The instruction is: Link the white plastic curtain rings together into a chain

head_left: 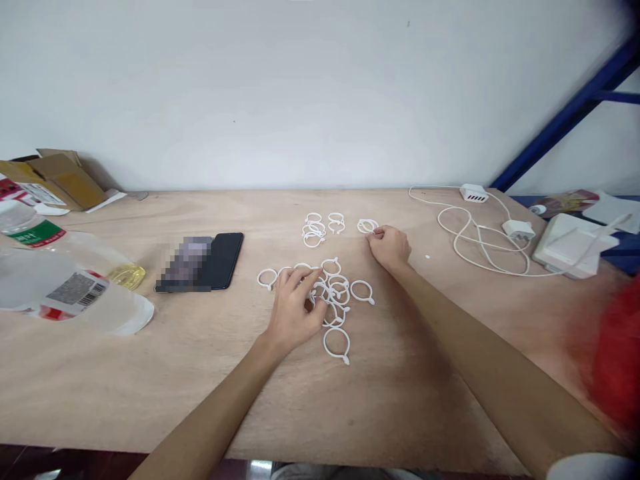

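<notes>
both bare forearms reach up from the bottom edge of the frame across the plywood table [150, 400], the biggest thing in view. at the left edge a clear plastic bottle [65, 287] lies on its side, with a cardboard box [60, 177] behind it by the wall. a black phone [225, 259] lies left of centre. a white charger cable [467, 233] loops at the upper right beside a power adapter [519, 230].

the left hand [293, 310] rests palm down on the loose heap of white plastic rings [343, 293] at the centre. its fingers are spread and bent onto the heap's left part, and i cannot tell whether they clasp a ring or only press on them. most of the heap lies to the right of that hand, so the left hand is much the nearer one.

the right hand [390, 248], up and right of the heap, pinches a single ring [367, 226] between thumb and forefinger. that ring lies flat to the hand's left. a small cluster [317, 230] of rings sits just left of it.

each ring is a thin hoop with a small tab. one lone ring [337, 345] lies lowest, at the heap's near edge.
</notes>
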Demonstrator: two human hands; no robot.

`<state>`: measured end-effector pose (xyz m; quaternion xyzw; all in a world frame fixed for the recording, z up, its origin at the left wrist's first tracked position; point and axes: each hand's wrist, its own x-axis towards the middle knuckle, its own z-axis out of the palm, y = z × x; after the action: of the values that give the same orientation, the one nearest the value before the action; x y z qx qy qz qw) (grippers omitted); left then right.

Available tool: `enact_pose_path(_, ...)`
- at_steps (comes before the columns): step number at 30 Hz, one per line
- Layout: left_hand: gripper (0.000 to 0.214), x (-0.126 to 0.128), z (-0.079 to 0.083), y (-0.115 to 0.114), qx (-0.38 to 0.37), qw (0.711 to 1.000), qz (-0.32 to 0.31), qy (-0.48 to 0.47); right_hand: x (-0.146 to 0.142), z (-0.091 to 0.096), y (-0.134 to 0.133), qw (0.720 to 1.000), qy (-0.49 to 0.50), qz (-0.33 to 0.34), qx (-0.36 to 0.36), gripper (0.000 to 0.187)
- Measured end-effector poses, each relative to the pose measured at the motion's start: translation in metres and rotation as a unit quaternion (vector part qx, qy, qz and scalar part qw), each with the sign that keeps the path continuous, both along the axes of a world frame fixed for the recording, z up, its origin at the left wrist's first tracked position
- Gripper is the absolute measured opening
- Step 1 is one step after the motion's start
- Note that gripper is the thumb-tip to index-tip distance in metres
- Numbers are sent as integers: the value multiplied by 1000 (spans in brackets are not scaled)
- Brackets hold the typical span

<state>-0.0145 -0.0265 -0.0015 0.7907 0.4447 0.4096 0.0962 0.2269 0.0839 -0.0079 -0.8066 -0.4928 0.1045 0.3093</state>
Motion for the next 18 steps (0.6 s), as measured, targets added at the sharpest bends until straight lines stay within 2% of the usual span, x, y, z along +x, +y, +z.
enact_pose_path(4,46,0,1,0,1,1000,-4,-1,3,-2,-10,992,62,12,110,27)
enact_pose_path(7,41,1,3,-1,4,1000,2,-8,-5,0,-34,971,133,88,178,29)
enact_pose_path(9,41,1,4,-1,5,1000,7,-14,-16,4,-57,953,183,162,180,29)
enact_pose_path(11,46,1,6,-2,4,1000,1,-18,-29,9,-81,941,186,218,178,25)
enact_pose_path(14,52,1,7,-2,-2,999,-45,-22,-44,18,-110,917,173,306,188,17)
enact_pose_path(16,51,1,6,-2,-14,996,-83,-31,-51,22,-121,901,181,345,190,16)
enact_pose_path(18,46,1,6,-2,-29,993,-103,-44,-57,24,-125,891,204,355,195,15)
